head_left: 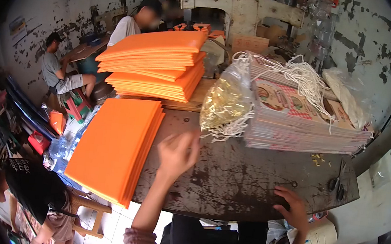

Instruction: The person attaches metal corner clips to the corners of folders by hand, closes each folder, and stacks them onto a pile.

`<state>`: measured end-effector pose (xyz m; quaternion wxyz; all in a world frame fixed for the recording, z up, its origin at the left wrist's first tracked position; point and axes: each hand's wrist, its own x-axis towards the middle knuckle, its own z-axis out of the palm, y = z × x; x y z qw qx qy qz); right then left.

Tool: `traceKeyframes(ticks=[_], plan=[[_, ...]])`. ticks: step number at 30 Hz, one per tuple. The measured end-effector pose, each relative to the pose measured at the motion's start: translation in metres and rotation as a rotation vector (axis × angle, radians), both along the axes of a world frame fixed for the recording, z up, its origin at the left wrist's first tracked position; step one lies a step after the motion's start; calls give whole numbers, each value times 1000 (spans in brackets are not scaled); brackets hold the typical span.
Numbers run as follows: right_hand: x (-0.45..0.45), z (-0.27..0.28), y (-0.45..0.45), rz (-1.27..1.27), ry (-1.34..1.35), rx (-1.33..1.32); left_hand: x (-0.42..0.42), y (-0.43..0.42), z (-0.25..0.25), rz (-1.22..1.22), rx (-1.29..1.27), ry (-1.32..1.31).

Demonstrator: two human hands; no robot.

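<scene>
My left hand (178,154) is raised over the dark worktable (227,182), between an orange stack and a bag of gold pieces. Its fingers are bent and a little blurred, and whether anything is between them does not show. My right hand (293,209) hangs at the table's front edge, fingers apart and holding nothing. Flat orange folded sheets or bags (112,146) lie stacked at the left, overhanging the edge. The clear plastic bag of small gold pieces (226,99) leans against a thick stack of printed cardboard pieces (299,133). White cords (304,83) lie tangled on top.
Taller orange stacks (152,60) stand behind on a wooden board. Scissors (338,182) and loose gold bits (317,159) lie at the right. A heavy metal press frame (245,8) rises at the back. Co-workers sit at the left, one beside a brown plastic stool (93,206).
</scene>
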<state>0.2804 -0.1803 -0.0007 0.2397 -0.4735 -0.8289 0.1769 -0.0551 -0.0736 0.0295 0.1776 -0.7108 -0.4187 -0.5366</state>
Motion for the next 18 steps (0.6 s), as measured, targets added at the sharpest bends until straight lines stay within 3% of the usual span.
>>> traceKeyframes(ticks=[2, 5, 7, 9, 12, 18], plan=[[3, -30, -2, -355, 119, 315, 1, -58, 7, 89, 37, -95], [-11, -32, -3, -541, 176, 444, -28, -116, -20, 523, 136, 207], [-11, -32, 0, -558, 162, 461, -50, -141, -12, 705, -114, 373], [-12, -33, 0, -554, 175, 475, -71, -159, -3, 679, -403, 425], [-10, -35, 1, -549, 178, 504, -95, -172, -8, 604, -548, 352], [-9, -37, 2, -570, 235, 522, -108, -178, -2, 502, -540, 389]])
